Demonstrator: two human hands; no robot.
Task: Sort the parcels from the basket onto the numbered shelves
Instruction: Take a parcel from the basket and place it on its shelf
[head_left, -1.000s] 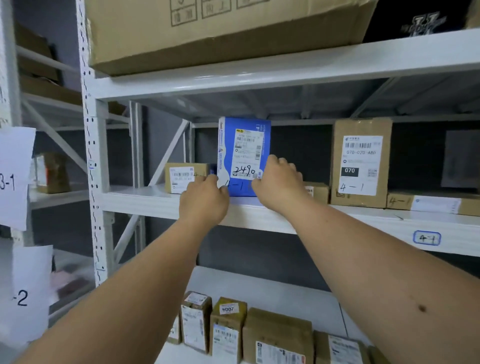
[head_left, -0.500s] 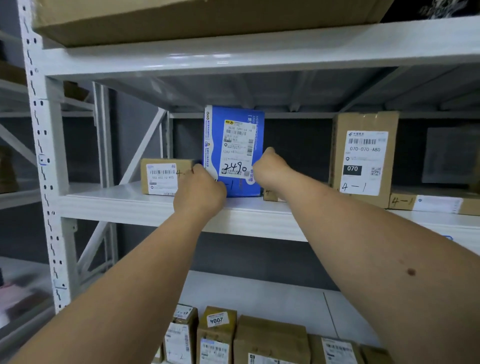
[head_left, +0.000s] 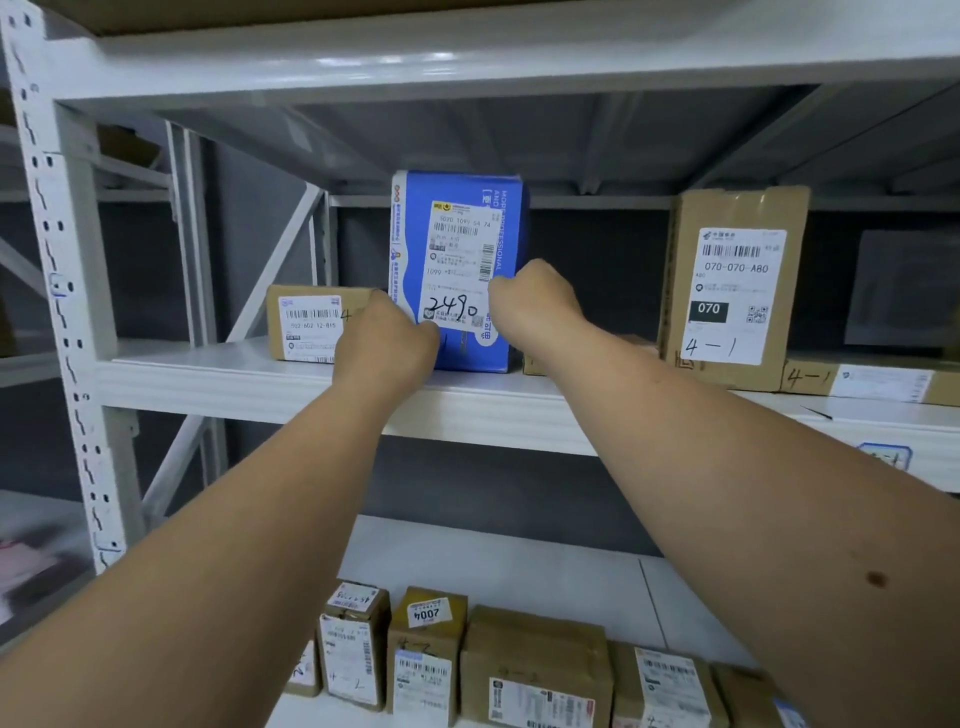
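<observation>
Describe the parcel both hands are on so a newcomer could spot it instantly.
Look at the middle white shelf of the metal rack. Between a low brown box and a tall brown carton marked 4-1 stands the blue parcel, upright, held by the left hand and right hand. It alone is blue, with 2490 handwritten on its label.

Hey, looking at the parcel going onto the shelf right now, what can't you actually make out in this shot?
All head view:
- Fingertips of left hand and right hand: hidden behind their own knuckles, so the hold on the blue parcel is unclear.
- Shelf number tag: blurred and partly behind the right forearm.
- Small brown box beside the blue parcel: mostly hidden by the right wrist.
- Basket: out of frame.
</observation>
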